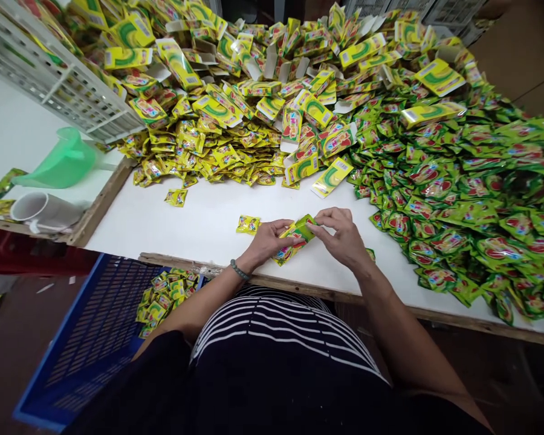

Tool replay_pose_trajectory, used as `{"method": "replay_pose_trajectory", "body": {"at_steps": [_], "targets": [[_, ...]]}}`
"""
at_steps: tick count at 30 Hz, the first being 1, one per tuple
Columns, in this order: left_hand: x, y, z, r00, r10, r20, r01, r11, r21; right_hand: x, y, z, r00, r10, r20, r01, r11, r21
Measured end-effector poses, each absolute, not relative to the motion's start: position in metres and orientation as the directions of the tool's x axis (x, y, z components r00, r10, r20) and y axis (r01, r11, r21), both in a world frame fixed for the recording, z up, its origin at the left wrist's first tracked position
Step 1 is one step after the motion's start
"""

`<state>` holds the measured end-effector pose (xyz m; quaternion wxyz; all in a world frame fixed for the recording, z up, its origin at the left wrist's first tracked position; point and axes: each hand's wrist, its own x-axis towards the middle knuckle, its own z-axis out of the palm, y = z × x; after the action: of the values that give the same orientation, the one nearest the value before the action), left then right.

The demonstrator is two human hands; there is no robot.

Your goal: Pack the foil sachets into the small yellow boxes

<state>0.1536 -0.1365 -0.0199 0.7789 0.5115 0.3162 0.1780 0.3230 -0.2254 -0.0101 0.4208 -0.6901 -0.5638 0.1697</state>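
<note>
In front of me, my left hand (272, 240) is closed around a small yellow printed box (281, 255), held tilted over the white tabletop. A green packet (304, 226) sits at the box's upper end, partly inside or against it; I cannot tell which. My right hand (342, 234) pinches the packet's outer edge between thumb and fingers. Just left of my left hand lies a small yellow packet (247, 224). Another yellow packet (176, 197) rests farther left. A bit of green wrapper (370, 254) shows behind my right wrist.
Yellow boxes (263, 87) heap along the back, with yellow packets (208, 151) before them. Green packets (448, 199) pile on the right. At left are a white crate (68, 78), a green scoop (61, 163) and a white mug (45, 210). A blue crate (86, 326) holding filled boxes stands below.
</note>
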Motion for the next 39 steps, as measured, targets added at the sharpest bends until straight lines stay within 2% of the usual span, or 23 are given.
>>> {"method": "replay_pose_trajectory", "body": {"at_steps": [2,7,12,16,21,24,31,36,39], "targets": [[0.153,-0.140,-0.022,0.726,0.612,-0.315,0.033,0.426,0.904,0.321,-0.223,-0.015,0.310,0.920,0.240,0.634,-0.013,-0.773],[0.149,-0.146,-0.020,0.727,0.575,-0.375,0.029,0.520,0.854,0.319,-0.222,-0.026,0.314,0.941,0.126,0.528,-0.063,-0.847],[0.148,-0.142,-0.014,0.740,0.600,-0.304,-0.018,0.470,0.883,0.317,-0.220,-0.020,0.437,0.855,0.280,0.619,-0.060,-0.783],[0.148,-0.142,-0.014,0.732,0.624,-0.274,-0.058,0.458,0.887,0.312,-0.219,-0.018,0.390,0.862,0.325,0.676,-0.028,-0.736],[0.147,-0.146,-0.015,0.721,0.614,-0.321,-0.024,0.486,0.874,0.308,-0.223,-0.017,0.229,0.954,0.193,0.606,0.016,-0.795],[0.148,-0.148,-0.016,0.711,0.629,-0.315,-0.067,0.507,0.860,0.305,-0.223,-0.013,0.140,0.985,0.099,0.569,0.002,-0.823],[0.148,-0.155,-0.025,0.615,0.710,-0.343,-0.058,0.475,0.878,0.294,-0.222,-0.023,0.183,0.980,0.080,0.567,-0.038,-0.823],[0.148,-0.148,-0.020,0.566,0.775,-0.280,-0.127,0.418,0.899,0.285,-0.229,-0.037,0.474,0.874,0.105,0.384,-0.099,-0.918],[0.147,-0.144,-0.021,0.575,0.793,-0.202,-0.136,0.336,0.932,0.277,-0.231,-0.042,0.506,0.862,0.038,0.175,-0.059,-0.983]]}}
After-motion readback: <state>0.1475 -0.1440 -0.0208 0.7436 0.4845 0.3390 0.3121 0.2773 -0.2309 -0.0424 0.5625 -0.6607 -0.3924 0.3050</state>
